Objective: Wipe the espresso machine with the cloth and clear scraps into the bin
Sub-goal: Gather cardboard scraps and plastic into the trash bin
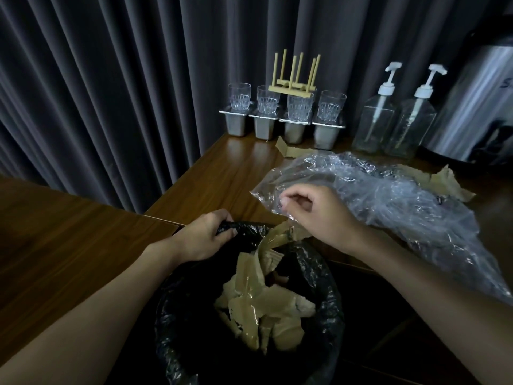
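A bin [330,298] lined with a black bag stands below the counter edge, holding several brown cardboard scraps [263,309]. My left hand [205,237] grips the bin's rim at its far left. My right hand [313,215] is above the bin's far edge, its fingers curled on a taped brown scrap [274,238] that hangs into the bin, beside the edge of a clear plastic sheet [388,195]. More brown scraps [444,182] lie on the counter under and behind the plastic. No cloth is in view.
On the wooden counter [222,173] stand several glasses [298,107] on steel tubs, a wooden rack [294,84], two clear pump bottles [394,118] and a steel machine [477,112] at the right. Dark curtains hang behind. A second wooden surface [69,240] lies at the left.
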Demonstrator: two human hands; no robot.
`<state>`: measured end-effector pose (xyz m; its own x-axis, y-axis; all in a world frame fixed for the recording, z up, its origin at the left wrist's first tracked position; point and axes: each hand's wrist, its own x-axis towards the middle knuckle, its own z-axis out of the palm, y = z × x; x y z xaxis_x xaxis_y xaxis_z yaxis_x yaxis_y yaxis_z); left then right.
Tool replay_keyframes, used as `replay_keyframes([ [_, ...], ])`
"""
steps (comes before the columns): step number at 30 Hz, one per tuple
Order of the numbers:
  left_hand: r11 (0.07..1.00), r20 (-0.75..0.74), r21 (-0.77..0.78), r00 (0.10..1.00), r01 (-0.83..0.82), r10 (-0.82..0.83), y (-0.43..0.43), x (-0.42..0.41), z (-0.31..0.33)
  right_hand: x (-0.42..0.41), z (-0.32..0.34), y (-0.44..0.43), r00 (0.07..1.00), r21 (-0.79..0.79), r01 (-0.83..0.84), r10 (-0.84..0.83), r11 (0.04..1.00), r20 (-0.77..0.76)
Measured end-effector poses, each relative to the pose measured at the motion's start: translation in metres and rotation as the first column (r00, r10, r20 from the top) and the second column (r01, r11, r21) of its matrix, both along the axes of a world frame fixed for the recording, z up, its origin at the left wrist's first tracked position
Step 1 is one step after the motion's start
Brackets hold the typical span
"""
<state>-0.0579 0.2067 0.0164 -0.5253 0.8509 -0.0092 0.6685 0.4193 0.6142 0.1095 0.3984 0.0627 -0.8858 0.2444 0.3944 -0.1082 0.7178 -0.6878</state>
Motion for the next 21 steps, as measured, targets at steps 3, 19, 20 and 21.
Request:
replay_keyframes([
  [3,1.0,0.004,0.021,1.0,0.012,-0.012,-0.001,0.0,-0.001,-0.003,-0.01,0.023,0.977,0.426,0.082,-0.157,0.901,0.143],
  [19,0.993,0.006,0.023,0.993,0.12,-0.12,0.0,-0.001,-0.004,-0.003,-0.029,0.055,0.883,0.669,0.255,-0.45,0.699,0.133],
  [20,0.993,0.001,0.027,0.993,0.115,-0.115,0.0,0.0,-0.004,-0.005,-0.029,0.052,0.896,0.607,0.295,-0.434,0.738,0.092],
  [21,0.993,-0.001,0.037,0.994,0.111,-0.111,0.0,0.0,-0.004,-0.007,-0.028,0.047,0.911,0.529,0.323,-0.409,0.785,0.05],
])
